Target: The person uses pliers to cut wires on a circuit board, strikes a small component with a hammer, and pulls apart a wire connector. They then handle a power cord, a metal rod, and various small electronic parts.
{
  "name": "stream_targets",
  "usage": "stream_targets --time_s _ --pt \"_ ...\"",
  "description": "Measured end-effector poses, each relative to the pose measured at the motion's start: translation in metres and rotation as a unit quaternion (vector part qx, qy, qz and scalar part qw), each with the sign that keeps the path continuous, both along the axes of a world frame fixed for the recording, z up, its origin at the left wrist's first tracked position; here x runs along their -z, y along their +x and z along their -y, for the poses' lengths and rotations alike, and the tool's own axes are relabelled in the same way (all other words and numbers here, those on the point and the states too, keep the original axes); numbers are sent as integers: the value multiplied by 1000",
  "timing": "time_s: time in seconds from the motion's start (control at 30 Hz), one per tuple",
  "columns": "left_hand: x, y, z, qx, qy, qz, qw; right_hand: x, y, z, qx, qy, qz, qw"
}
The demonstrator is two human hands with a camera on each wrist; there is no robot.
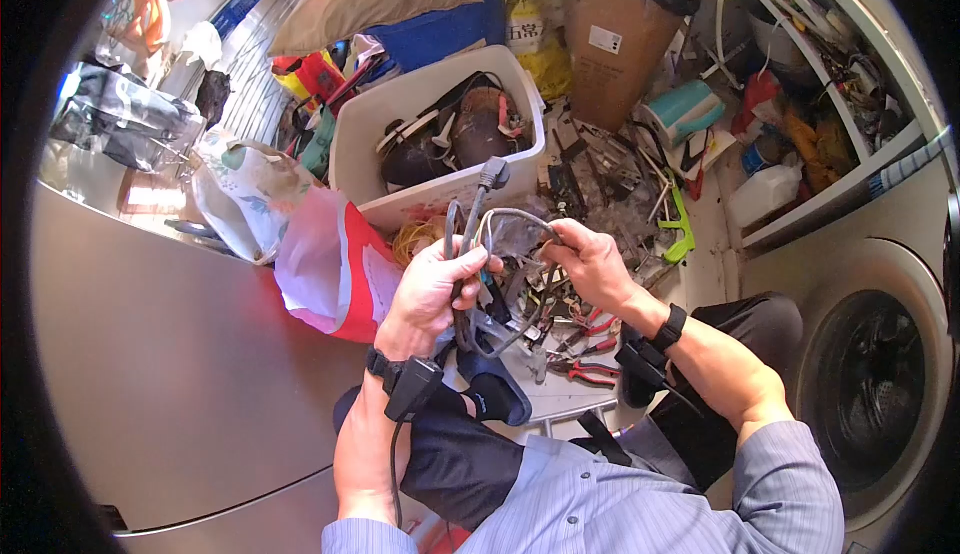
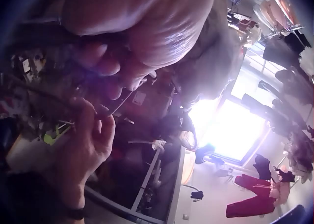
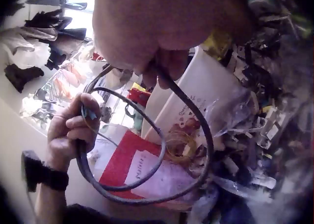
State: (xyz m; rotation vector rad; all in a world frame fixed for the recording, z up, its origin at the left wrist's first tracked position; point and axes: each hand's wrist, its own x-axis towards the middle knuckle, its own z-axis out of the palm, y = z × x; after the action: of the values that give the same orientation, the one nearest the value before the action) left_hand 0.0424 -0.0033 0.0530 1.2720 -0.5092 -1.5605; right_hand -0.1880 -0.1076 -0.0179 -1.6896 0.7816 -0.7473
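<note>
A grey power cord (image 3: 208,141) hangs in loose loops between the two hands. My left hand (image 1: 425,292) grips the gathered loops, with the thumb across them. The cord's plug (image 1: 493,173) stands up above that hand, in front of the white bin. My right hand (image 1: 598,270) pinches another stretch of the cord at fingertip height, to the right of the left hand. In the right wrist view, thin yellow wire and a teal bit (image 3: 90,112) show at the left fingers. The left wrist view shows both hands close together, with much of the cord in shadow.
A white bin (image 1: 440,199) with dark items stands ahead. Red-handled pliers (image 1: 585,372) and scattered scraps lie on the floor. A red and white bag (image 1: 345,269) is at left, a cardboard box (image 1: 618,54) behind, a washing machine (image 1: 868,384) at right.
</note>
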Motion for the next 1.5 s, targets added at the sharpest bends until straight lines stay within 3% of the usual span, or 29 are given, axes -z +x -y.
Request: stream_targets --time_s 0.1,0.17,0.23,0.3,0.33,0.43,0.5,0.67,0.9,1.03,1.1,1.17,1.23,1.3,1.4,1.5 --pt "-3 -4 -3 16 -14 42 999 -8 -1 8 -56 -49 -33 997" --pt "-11 -18 -7 24 -52 163 985 -23 0 8 -48 -9 -33 998" --pt "-10 -33 -9 10 -53 282 958 -29 3 12 14 92 111 989" --pt "0 -44 -11 32 -114 435 893 -39 1 19 29 143 147 978" --pt "-7 -53 -12 57 -167 544 820 -45 0 20 21 157 139 978" --pt "7 -66 -14 56 -273 661 697 -50 -10 22 -8 174 159 972" --pt "8 -66 -15 66 -273 674 683 -49 -13 27 -99 239 285 923" --pt "5 -67 -15 66 -279 703 651 -43 -22 38 -175 328 337 865" --pt "9 -62 -13 57 -296 711 635 -37 -21 44 -181 286 320 885" --pt "2 -57 -8 13 -302 669 679 -43 -20 44 -168 332 303 877" --pt "-12 -56 -9 -17 -179 545 819 -48 -21 43 -126 236 210 940" --pt "-10 -45 -7 -54 -140 394 907 -44 -18 42 -82 80 68 991" --pt "-21 -41 -6 -57 -136 258 955 -45 -16 35 -61 -40 -30 997" --pt "-20 -32 -15 -71 -119 232 963 -23 -12 22 -69 -189 -91 975" --pt "-26 -19 -13 -130 -113 163 972 -13 -7 16 -53 -205 -117 970" --pt "-39 -2 -12 -152 -150 124 969 -15 -1 14 -80 -187 -69 977"
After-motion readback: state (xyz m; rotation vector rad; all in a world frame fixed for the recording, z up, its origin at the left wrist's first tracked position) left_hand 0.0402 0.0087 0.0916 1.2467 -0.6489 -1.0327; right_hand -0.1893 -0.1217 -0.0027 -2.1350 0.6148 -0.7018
